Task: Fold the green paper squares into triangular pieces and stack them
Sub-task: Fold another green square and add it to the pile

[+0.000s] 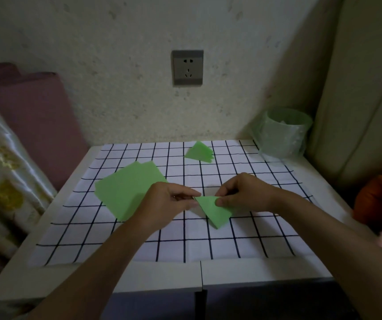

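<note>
Green folded piece (216,212) is held at the middle of the checked cloth (208,245), pinched from both sides. The left hand (174,200) nips its upper left corner between thumb and fingertips, and the right hand (243,192) clamps thumb against fingers on its upper right edge. Whether its lower tip rests on the cloth or hangs just clear, I cannot tell. The likeliest fault is a crooked crease: if either pinch slips while the edges are being matched, the thin sheet would shift and the triangle come out skewed or crumpled. Just beside it, the left wrist lies over the loose unfolded squares (125,190), which are already fanned out of line, so a sideways drag of that arm could scatter them further. Well apart, near the far edge, the finished triangles (199,152) sit in a slightly splayed stack. Dropping the next piece on carelessly could slide them apart.
</note>
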Tool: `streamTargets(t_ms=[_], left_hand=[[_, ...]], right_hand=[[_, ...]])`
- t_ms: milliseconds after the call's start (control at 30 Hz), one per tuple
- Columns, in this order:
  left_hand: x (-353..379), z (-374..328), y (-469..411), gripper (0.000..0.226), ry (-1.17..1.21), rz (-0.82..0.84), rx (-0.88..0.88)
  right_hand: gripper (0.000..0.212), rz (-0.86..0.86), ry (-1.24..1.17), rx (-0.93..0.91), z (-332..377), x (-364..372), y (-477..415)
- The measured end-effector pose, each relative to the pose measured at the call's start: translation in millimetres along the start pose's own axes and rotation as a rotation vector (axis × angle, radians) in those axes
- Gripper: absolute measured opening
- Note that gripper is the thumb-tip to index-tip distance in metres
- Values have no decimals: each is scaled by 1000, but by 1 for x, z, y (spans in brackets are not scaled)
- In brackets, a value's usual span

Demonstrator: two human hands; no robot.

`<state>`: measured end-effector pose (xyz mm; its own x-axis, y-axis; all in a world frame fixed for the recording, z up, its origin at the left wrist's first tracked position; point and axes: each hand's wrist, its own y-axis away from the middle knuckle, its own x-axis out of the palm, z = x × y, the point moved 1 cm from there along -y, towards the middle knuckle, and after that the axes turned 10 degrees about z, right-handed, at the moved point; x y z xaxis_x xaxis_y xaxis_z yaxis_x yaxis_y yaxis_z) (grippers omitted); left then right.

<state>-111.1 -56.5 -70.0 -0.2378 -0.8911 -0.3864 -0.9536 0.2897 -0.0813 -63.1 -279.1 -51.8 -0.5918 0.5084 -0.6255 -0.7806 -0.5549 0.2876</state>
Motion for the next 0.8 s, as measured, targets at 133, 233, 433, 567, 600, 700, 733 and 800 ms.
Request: streamTargets(t_ms=[133,233,433,567,600,700,733,800], left_hand=[[-8,-7,-1,43,33,68,8],[-13,-9,0,36,11,95,12],[-13,-11,2,28,21,78,-8],[-6,-10,2,30,60,11,2],[-5,-10,3,30,61,-1,6],[-4,-11,2,23,61,-49,9],[-4,-11,2,21,71,-71,1],[-4,-10,0,18,88,-98,-11]], right_hand=[[5,74,-48,10,5,-3,2],[6,117,-63,11,8,-3,3],[6,102,-75,8,15,0,2],[6,60,-93,21,16,-2,2],[5,51,-90,25,16,-2,1],[5,22,-92,31,18,-2,1],[5,15,-96,28,18,-3,1],[5,17,-90,33,20,-3,1]])
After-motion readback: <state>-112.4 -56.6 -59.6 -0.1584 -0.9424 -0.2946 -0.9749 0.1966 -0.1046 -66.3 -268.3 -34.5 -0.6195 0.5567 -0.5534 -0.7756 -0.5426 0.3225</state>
